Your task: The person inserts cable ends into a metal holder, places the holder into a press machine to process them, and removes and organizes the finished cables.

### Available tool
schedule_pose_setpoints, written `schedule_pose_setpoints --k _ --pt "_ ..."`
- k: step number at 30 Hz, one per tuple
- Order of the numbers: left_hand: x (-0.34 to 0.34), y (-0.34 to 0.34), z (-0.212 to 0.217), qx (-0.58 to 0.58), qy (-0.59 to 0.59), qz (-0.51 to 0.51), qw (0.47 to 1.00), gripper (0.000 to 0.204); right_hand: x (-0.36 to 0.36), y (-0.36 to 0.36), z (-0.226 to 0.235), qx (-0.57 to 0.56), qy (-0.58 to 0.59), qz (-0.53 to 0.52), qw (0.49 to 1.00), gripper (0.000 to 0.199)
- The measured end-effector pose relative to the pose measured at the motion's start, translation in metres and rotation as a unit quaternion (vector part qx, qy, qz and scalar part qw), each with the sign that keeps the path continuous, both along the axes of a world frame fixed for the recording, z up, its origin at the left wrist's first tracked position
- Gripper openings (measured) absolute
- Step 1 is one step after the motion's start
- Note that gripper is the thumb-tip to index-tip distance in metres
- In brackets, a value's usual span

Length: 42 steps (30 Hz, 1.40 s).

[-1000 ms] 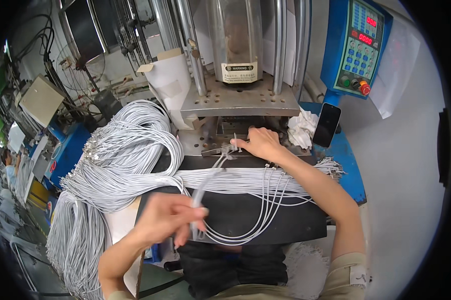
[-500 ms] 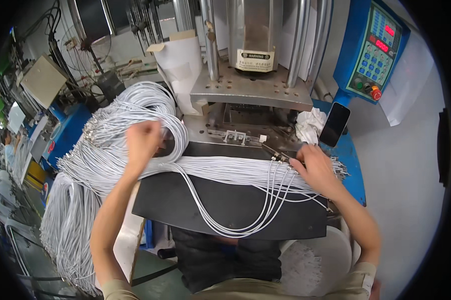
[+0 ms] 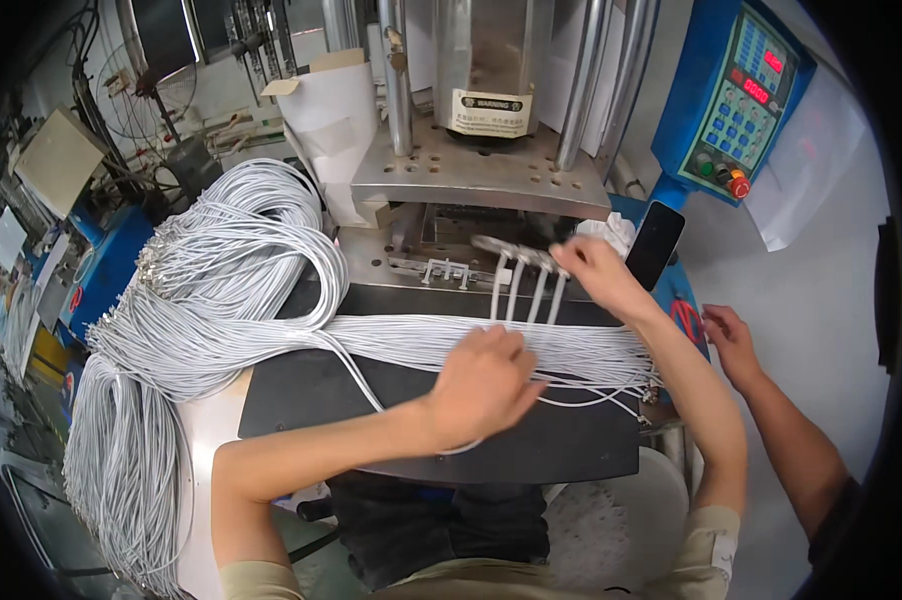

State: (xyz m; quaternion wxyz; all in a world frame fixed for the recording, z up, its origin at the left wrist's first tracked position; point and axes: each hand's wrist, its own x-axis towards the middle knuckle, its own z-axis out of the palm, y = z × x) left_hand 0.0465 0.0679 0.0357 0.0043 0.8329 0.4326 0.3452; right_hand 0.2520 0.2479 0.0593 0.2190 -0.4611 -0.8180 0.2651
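Observation:
My right hand [image 3: 599,272] pinches the right end of a slim metal bar fixture [image 3: 516,252], raised at a tilt in front of the press. Several white cables [image 3: 512,298] hang from this bar towards my left hand [image 3: 483,385]. That hand is curled and blurred above the black work board [image 3: 301,400]; its fingers hide whatever they hold. Behind and beneath it, a thick bundle of white cables [image 3: 401,335] lies across the board, with small metal ends at the right. A second metal fixture [image 3: 446,273] with upright prongs rests by the press bed.
The press [image 3: 481,180] stands ahead, its blue control panel [image 3: 736,110] at the right. A phone [image 3: 658,245] leans beside a white rag [image 3: 606,235]. More coiled cables [image 3: 241,215] heap at the left. Another person's hand [image 3: 733,345] reaches in from the right. Below is a white bin [image 3: 661,500].
My left hand has moved from the cable heap right to the board's middle. My right hand has raised the bar with its cables. Another person's hand has come into view at right.

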Motion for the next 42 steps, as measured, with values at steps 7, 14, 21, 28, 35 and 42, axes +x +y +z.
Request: schedule_pose_setpoints --k 7,14,21,28,35,42 --pt "-0.027 0.106 0.002 0.037 0.053 0.113 0.992 0.03 -0.093 0.166 -0.089 0.468 0.035 -0.052 0.882 0.034" --pt "-0.035 0.145 0.009 -0.268 0.004 0.14 0.953 0.045 -0.089 0.179 -0.09 0.368 0.059 -0.013 0.928 0.037" --pt "-0.095 0.154 0.007 -0.132 -0.004 0.113 0.985 0.093 -0.095 0.064 -0.071 0.408 -0.12 0.027 0.905 0.048" --pt "-0.083 0.15 -0.016 0.068 0.125 0.122 0.982 0.111 -0.094 0.035 -0.045 0.41 -0.244 0.026 0.878 0.059" --pt "-0.067 0.053 0.023 -0.018 -0.008 -0.026 0.999 0.083 -0.079 0.003 -0.021 0.268 -0.21 0.083 0.937 0.072" --pt "-0.082 -0.177 -0.055 0.063 0.172 -0.279 0.943 0.031 0.021 -0.198 -0.013 0.138 -0.093 0.284 0.944 0.087"
